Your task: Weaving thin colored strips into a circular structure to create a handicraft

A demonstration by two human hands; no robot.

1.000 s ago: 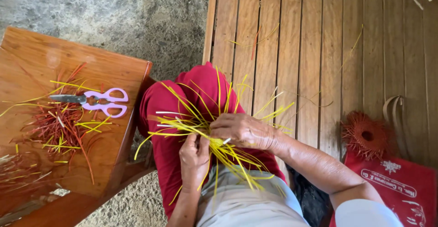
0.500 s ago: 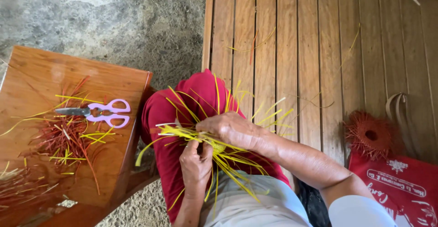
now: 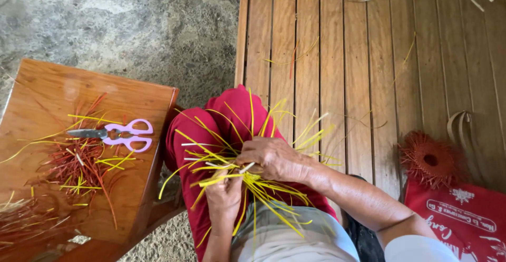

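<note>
On lap | yellow strips (image 3: pixel 247 180) pinched, seemingly, between both hands' fingers (image 3: pixel 247 164) | fingers closed

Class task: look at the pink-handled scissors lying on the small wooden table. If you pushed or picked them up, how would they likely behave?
The scissors lie flat on the wooden table, so they would probably slide, not roll or tip. The metal blades and moulded handles look rigid, so likely no flopping when lifted. They rest on loose red and yellow strips, which a push would probably drag or scatter.
</note>
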